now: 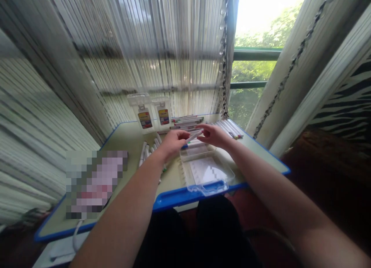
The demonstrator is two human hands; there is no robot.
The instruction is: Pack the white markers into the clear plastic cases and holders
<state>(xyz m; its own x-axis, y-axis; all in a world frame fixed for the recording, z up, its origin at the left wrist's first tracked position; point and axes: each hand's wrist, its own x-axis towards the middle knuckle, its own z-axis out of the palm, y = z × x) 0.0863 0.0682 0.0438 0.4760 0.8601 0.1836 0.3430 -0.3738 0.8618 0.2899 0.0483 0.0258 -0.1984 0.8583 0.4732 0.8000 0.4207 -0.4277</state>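
A slim white marker (194,136) slants between my two hands, above an open clear plastic case (213,167). My left hand (174,141) closes its fingers on the lower left end. At the upper end, which shows a little pink, my right hand (216,136) pinches with thumb and fingers. Below the hands, a few markers with blue and green ends lie in the back half of the case, partly hidden by my fingers. The case's front half lies flat and reaches the table's blue edge.
White markers (143,154) lie left of the case, partly behind my left arm. More form a row (227,129) at the right and a pile (188,120) at the back. Two clear labelled cases (153,113) stand at the back left. A blurred-out device (98,183) with a cable lies left.
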